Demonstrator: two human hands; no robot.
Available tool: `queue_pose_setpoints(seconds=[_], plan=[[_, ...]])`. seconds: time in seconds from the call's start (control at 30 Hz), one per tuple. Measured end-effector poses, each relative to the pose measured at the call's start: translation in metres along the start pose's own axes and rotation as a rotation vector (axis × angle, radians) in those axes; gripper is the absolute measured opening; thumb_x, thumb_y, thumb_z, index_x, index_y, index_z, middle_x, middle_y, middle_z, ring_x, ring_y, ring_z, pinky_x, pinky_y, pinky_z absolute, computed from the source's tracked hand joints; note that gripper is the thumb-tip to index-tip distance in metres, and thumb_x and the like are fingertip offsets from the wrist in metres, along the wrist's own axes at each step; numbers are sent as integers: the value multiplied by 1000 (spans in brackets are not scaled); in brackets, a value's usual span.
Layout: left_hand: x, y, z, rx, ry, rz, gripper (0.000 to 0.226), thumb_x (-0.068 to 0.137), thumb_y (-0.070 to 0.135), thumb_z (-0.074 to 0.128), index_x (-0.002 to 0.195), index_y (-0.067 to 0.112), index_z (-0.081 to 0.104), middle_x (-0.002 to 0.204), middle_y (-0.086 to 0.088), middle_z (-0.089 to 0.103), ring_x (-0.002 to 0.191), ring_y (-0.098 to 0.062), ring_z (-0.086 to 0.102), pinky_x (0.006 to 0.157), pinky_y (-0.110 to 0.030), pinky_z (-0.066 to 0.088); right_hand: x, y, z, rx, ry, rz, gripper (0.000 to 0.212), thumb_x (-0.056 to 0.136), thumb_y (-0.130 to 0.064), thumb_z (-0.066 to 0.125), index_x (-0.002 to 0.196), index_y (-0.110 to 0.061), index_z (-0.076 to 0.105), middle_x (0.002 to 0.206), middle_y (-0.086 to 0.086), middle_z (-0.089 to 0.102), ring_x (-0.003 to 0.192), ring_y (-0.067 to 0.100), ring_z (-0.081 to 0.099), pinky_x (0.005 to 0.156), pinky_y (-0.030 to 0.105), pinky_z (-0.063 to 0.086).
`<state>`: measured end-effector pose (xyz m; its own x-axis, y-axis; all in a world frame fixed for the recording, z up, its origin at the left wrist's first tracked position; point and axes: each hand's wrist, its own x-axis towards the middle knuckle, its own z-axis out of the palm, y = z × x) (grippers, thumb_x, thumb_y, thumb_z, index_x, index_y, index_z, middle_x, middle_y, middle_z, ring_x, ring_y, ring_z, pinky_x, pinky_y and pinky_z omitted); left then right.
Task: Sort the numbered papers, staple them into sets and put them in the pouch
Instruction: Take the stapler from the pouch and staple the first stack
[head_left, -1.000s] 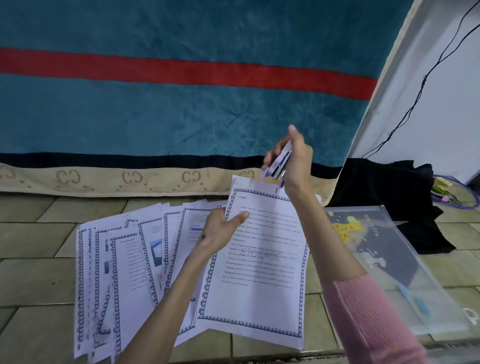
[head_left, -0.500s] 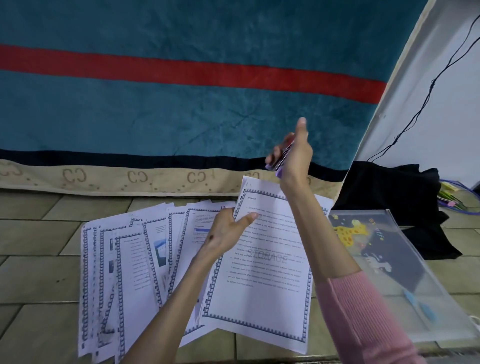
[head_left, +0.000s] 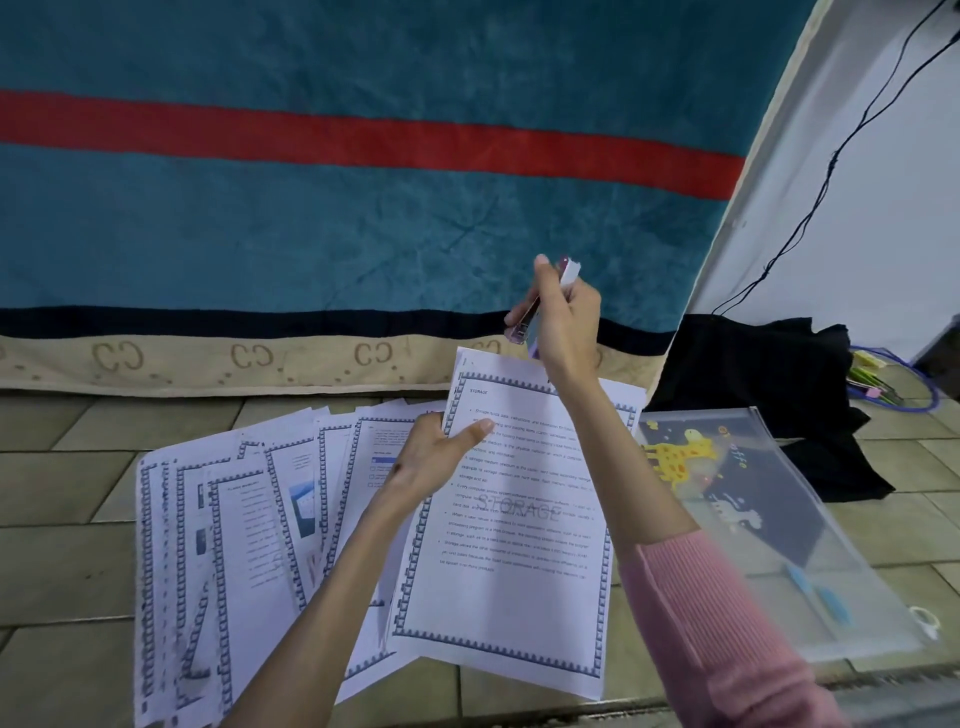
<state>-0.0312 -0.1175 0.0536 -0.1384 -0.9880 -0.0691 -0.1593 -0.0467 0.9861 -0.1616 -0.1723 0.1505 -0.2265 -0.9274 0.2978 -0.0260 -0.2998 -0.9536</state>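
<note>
Holding the STORAGE sheet (head_left: 511, 525) by its upper left edge, the left hand (head_left: 434, 460) pinches it above the fanned papers (head_left: 234, 545) on the tiled floor (head_left: 62, 467). The right hand (head_left: 563, 325), fist wrapped around the stapler (head_left: 540, 306), has swung up and right since a second ago. The pouch (head_left: 769, 525) lies right, partly hidden by the pink sleeve (head_left: 727, 639); teal blanket (head_left: 311, 218) behind.

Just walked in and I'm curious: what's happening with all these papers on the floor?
A person is sorting printed pages on a tiled floor. The left hand grips a set headed "STORAGE", while the right hand holds a small stapler just above its top edge. More bordered pages lie fanned out to the left. A clear zip pouch waits on the right.
</note>
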Motion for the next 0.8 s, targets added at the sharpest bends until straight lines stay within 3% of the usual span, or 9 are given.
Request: queue_pose_setpoints(seconds=[0.07, 0.17, 0.27, 0.37, 0.47, 0.63, 0.7, 0.8], plan=[[2, -3, 0, 14, 2, 2, 18, 84, 42, 63, 92, 27, 69, 92, 0, 67, 86, -21, 63, 88, -39, 51, -4, 2, 2, -196, 76, -81, 58, 95, -35, 44, 67, 13, 58, 49, 9, 62, 37, 14, 54, 46, 22, 44], [4, -5, 1, 43, 0, -7, 20, 82, 46, 62, 87, 28, 68, 87, -3, 61, 80, -17, 55, 77, -34, 48, -6, 9, 4, -426, 99, -124, 62, 93, -46, 40, 66, 7, 59, 46, 3, 61, 45, 12, 58, 57, 27, 48], [7, -8, 3, 57, 9, -22, 50, 70, 59, 62, 91, 15, 69, 83, -3, 54, 77, -16, 51, 72, -33, 41, -8, 17, 7, -418, 51, -111, 71, 89, -56, 34, 62, 4, 60, 43, 1, 60, 50, 14, 61, 64, 36, 54], [8, -9, 4, 81, -1, -31, 39, 74, 57, 63, 85, 20, 71, 80, -4, 54, 74, -15, 51, 70, -32, 40, -7, 17, 13, -416, 41, -122, 78, 87, -64, 26, 62, 3, 57, 46, 5, 62, 55, 21, 64, 66, 42, 55], [12, -9, 7, 105, 11, -15, 62, 56, 80, 61, 82, 24, 57, 81, -1, 52, 75, -14, 49, 70, -31, 39, -10, 14, 17, -482, 20, -119, 79, 90, -62, 22, 57, 3, 53, 47, 4, 59, 56, 23, 61, 67, 43, 53], [14, -11, 5, 96, 13, -28, 67, 51, 80, 62, 85, 22, 58, 81, -2, 54, 75, -14, 52, 71, -33, 42, -19, 12, 20, -402, 31, -93, 67, 100, -44, 25, 37, -21, 32, 29, -8, 37, 36, 6, 39, 51, 25, 33], [15, -14, 5, 101, 4, -28, 68, 61, 70, 62, 89, 8, 66, 81, -3, 55, 74, -15, 52, 71, -34, 43, -16, 11, 21, -332, 42, -50, 71, 100, -47, 21, 40, -15, 43, 29, -7, 43, 32, 4, 45, 47, 16, 37], [12, -12, 7, 98, -3, 2, 38, 80, 48, 63, 93, 12, 69, 78, -5, 56, 72, -16, 52, 70, -32, 43, -12, 11, 23, -304, 27, -26, 73, 99, -50, 18, 50, -7, 52, 41, -2, 52, 32, 1, 49, 42, 7, 37]])
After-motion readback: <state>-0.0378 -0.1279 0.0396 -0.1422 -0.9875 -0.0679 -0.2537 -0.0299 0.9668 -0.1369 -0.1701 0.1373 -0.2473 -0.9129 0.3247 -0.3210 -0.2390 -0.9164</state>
